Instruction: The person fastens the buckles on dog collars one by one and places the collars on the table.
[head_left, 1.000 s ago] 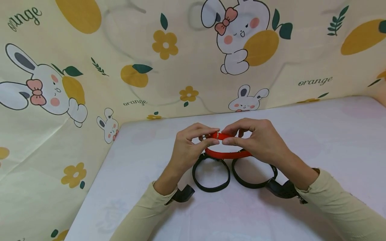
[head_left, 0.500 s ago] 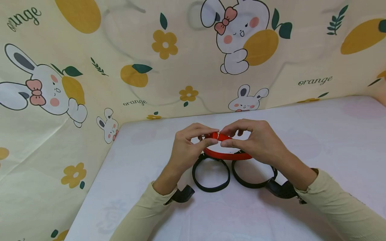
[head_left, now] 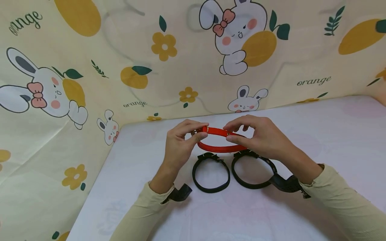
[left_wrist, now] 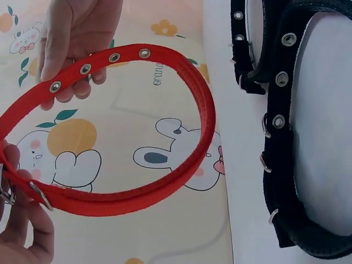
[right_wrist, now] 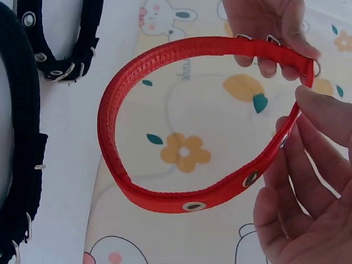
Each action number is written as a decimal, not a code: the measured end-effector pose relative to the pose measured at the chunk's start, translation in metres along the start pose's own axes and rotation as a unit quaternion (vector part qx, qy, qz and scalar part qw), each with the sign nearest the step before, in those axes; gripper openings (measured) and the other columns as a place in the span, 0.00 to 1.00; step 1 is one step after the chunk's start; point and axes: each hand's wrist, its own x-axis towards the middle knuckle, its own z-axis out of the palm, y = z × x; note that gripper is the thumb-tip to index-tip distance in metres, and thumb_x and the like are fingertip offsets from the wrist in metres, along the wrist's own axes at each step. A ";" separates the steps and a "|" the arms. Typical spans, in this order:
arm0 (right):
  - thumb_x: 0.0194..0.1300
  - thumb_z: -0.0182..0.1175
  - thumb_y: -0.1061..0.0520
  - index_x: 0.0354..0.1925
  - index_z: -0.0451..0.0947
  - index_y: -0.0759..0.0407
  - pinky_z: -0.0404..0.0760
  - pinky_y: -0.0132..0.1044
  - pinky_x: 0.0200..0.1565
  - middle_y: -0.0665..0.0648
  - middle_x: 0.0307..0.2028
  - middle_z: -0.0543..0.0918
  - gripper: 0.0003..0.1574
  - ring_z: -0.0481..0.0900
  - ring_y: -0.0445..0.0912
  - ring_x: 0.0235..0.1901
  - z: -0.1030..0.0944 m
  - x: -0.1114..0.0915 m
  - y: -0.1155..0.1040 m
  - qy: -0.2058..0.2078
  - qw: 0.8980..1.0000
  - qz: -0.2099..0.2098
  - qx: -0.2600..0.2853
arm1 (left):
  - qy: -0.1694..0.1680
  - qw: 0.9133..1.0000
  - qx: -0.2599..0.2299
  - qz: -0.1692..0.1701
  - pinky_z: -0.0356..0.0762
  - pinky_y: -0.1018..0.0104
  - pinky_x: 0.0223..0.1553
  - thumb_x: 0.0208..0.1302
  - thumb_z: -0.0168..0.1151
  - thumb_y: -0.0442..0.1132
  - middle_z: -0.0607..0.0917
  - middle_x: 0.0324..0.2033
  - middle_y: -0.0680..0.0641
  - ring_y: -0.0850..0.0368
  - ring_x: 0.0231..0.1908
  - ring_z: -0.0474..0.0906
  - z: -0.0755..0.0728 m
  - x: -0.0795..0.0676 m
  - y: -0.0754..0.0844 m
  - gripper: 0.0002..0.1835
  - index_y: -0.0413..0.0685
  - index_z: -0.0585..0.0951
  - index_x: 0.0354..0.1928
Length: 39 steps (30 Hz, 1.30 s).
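A red collar (head_left: 221,149) with metal eyelets is held up in a loop between both hands, above the back of the table. My left hand (head_left: 181,137) pinches its buckle end, where a metal ring shows beside the fingertips. On the other side my right hand (head_left: 256,135) pinches the eyelet part of the strap between thumb and fingers. In the left wrist view several eyelets (left_wrist: 114,57) run along the strap, and the buckle (left_wrist: 6,190) lies at the left hand's fingers. The strap's tip passes toward the left hand in the right wrist view.
Two black collars, a left one (head_left: 211,190) and a right one (head_left: 250,185), lie buckled in loops on the white table (head_left: 211,217), just nearer than the red one. A cloth wall (head_left: 187,60) printed with rabbits and oranges stands behind.
My hands have drawn apart, the left one moving left, and risen slightly. A longer stretch of red strap shows between them, and the loop now sits higher, off the black collars.
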 end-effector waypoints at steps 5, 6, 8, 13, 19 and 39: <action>0.61 0.71 0.53 0.45 0.86 0.45 0.77 0.32 0.38 0.42 0.38 0.86 0.13 0.76 0.36 0.38 0.001 0.000 0.002 0.025 0.999 -0.040 0.005 | 0.000 1.000 0.004 -0.008 0.77 0.69 0.40 0.56 0.72 0.30 0.87 0.36 0.41 0.56 0.38 0.78 0.001 -0.001 0.000 0.14 0.38 0.87 0.46; 0.60 0.72 0.54 0.45 0.86 0.45 0.77 0.32 0.37 0.42 0.38 0.87 0.13 0.76 0.35 0.38 0.001 0.000 0.002 0.030 0.999 -0.045 0.005 | -0.001 1.000 0.004 -0.010 0.77 0.69 0.39 0.56 0.72 0.30 0.87 0.36 0.41 0.55 0.38 0.78 0.001 -0.001 0.000 0.14 0.38 0.87 0.46; 0.60 0.72 0.55 0.46 0.86 0.45 0.77 0.30 0.37 0.41 0.38 0.87 0.14 0.76 0.35 0.37 0.001 0.000 0.002 0.036 0.998 -0.050 0.007 | -0.001 1.000 0.004 -0.019 0.78 0.70 0.38 0.56 0.72 0.30 0.87 0.36 0.40 0.55 0.37 0.78 0.001 -0.001 0.000 0.15 0.38 0.87 0.47; 0.59 0.72 0.57 0.47 0.85 0.45 0.78 0.29 0.36 0.39 0.39 0.86 0.16 0.77 0.35 0.37 0.001 0.000 0.003 0.041 0.998 -0.047 0.010 | 0.011 0.999 -0.004 -0.051 0.80 0.71 0.36 0.56 0.72 0.31 0.88 0.37 0.40 0.54 0.36 0.79 0.003 -0.002 0.001 0.15 0.39 0.87 0.47; 0.58 0.73 0.57 0.47 0.85 0.45 0.78 0.29 0.36 0.39 0.39 0.86 0.17 0.77 0.35 0.36 0.001 -0.001 0.002 0.049 0.998 -0.045 0.012 | 0.013 0.998 -0.019 -0.061 0.79 0.70 0.36 0.56 0.72 0.31 0.89 0.37 0.39 0.54 0.36 0.78 0.003 -0.002 0.001 0.14 0.39 0.87 0.46; 0.58 0.73 0.55 0.45 0.86 0.44 0.78 0.28 0.35 0.39 0.39 0.85 0.15 0.76 0.34 0.37 0.008 -0.001 -0.001 0.043 0.997 -0.065 0.030 | -0.023 0.999 0.012 -0.035 0.78 0.64 0.42 0.55 0.74 0.32 0.88 0.32 0.44 0.56 0.33 0.77 0.010 -0.005 -0.001 0.12 0.42 0.87 0.43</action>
